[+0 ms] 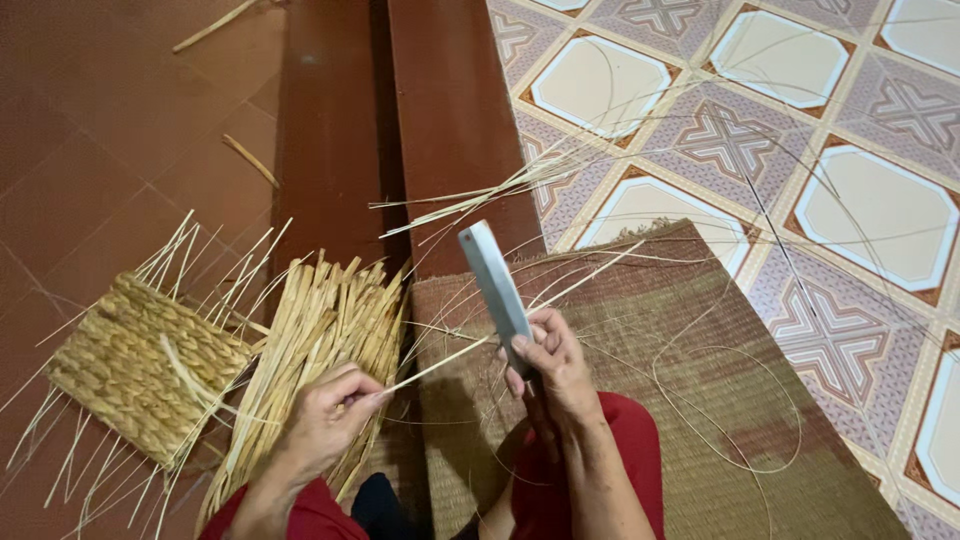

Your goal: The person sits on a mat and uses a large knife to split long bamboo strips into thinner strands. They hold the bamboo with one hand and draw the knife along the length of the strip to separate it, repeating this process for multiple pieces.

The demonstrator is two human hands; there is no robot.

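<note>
Hands: L pinching strip, R gripping knife

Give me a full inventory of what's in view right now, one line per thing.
knife: one, grey blade, upright in the right hand, centre
thin cane strip: one, pale, running from the left hand to the blade
bundle of split strips: one, straw-coloured, on the floor left of centre
woven panel: one, tan, loose ends sticking out, far left
woven mat: one, brown-green, under the person
loose thin strands: several, pale, across mat and tiles
patterned tiles: many, white and mauve, right
left hand: pinching the strip
right hand: gripping the knife
</note>
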